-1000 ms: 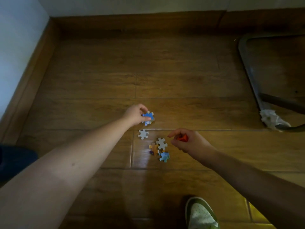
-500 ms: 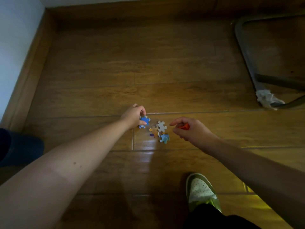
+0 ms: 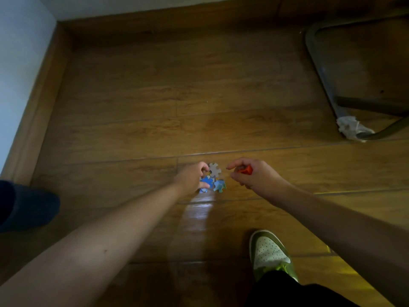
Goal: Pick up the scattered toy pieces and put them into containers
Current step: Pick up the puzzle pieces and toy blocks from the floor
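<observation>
Three puzzle pieces [image 3: 214, 169] on floor [image 3: 155, 120]

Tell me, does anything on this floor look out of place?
Yes. Puzzle pieces lie loose on the wooden floor between the hands, and crumpled white paper sits against the metal frame.

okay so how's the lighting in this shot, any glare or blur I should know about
Head view: dim and warm overall; a pale glare streak on the floor just below the puzzle pieces; wide-angle bending at the edges; left hand and right hand slightly soft.
</observation>
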`<act>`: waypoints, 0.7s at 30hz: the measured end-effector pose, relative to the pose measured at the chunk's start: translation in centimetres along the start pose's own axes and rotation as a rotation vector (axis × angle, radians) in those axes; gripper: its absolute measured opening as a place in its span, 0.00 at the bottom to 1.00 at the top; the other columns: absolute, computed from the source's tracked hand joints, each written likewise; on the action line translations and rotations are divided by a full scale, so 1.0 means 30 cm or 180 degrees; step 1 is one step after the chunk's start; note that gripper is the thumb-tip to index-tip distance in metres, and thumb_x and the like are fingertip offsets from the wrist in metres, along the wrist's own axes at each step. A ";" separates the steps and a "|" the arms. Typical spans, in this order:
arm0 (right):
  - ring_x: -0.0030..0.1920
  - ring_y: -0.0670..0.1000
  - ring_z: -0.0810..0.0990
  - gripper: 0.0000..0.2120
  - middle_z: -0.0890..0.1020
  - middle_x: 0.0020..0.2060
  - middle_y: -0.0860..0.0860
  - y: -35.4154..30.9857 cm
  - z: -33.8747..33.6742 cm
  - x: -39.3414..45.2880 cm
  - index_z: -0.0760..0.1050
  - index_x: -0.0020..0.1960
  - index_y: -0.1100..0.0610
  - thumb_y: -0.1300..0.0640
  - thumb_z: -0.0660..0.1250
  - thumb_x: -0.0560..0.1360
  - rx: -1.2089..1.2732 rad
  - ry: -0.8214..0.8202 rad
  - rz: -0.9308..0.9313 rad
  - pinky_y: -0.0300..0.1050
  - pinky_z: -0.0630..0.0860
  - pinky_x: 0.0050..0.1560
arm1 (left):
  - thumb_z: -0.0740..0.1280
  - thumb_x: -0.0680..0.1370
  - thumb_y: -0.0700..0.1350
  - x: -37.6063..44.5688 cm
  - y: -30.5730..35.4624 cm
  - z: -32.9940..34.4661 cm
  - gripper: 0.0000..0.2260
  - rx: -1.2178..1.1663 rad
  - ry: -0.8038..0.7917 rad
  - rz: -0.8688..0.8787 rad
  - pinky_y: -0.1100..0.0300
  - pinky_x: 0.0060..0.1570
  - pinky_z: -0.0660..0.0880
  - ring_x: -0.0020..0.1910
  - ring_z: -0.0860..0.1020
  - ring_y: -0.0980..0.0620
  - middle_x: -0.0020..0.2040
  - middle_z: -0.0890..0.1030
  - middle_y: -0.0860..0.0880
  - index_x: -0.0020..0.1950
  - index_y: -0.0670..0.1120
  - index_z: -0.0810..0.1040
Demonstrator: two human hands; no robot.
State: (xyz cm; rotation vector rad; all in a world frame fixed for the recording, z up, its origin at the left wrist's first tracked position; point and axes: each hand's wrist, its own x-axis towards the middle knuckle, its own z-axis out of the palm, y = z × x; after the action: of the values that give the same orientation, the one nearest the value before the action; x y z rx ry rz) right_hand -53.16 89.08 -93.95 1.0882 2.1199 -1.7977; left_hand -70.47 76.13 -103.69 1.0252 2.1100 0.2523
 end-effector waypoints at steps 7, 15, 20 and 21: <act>0.38 0.44 0.77 0.08 0.81 0.44 0.48 0.027 -0.003 -0.019 0.79 0.53 0.47 0.56 0.70 0.75 -0.0062 -0.0109 -0.0019 0.37 0.74 0.38 | 0.78 0.67 0.49 -0.006 0.001 0.009 0.21 0.0153 0.0169 -0.0157 0.57 0.54 0.73 0.50 0.75 0.52 0.55 0.69 0.50 0.56 0.48 0.76; 0.40 0.44 0.77 0.08 0.81 0.45 0.47 0.003 0.010 -0.007 0.79 0.53 0.47 0.55 0.69 0.76 -0.0067 -0.0107 -0.0025 0.38 0.74 0.40 | 0.78 0.68 0.48 -0.049 -0.014 0.032 0.23 -0.0057 0.0251 -0.0262 0.59 0.44 0.72 0.46 0.77 0.52 0.48 0.77 0.51 0.58 0.48 0.72; 0.42 0.45 0.78 0.08 0.81 0.45 0.46 0.011 -0.005 -0.015 0.78 0.53 0.46 0.55 0.69 0.76 -0.0102 -0.0132 0.0016 0.40 0.75 0.42 | 0.75 0.70 0.52 -0.038 -0.025 0.011 0.21 0.0011 -0.0118 -0.0604 0.63 0.47 0.70 0.51 0.77 0.54 0.57 0.80 0.49 0.59 0.47 0.77; 0.42 0.45 0.78 0.08 0.81 0.45 0.47 0.016 -0.010 -0.018 0.78 0.53 0.46 0.55 0.69 0.76 -0.0097 -0.0131 0.0023 0.40 0.75 0.42 | 0.75 0.71 0.53 -0.037 -0.025 0.001 0.20 0.0066 -0.0199 -0.0656 0.63 0.48 0.70 0.53 0.77 0.53 0.58 0.80 0.50 0.60 0.47 0.78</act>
State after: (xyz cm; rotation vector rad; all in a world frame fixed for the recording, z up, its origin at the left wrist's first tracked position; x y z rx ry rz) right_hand -52.37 89.14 -93.97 1.0415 2.1101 -1.7630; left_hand -70.47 74.82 -103.45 0.8087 2.1457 0.0958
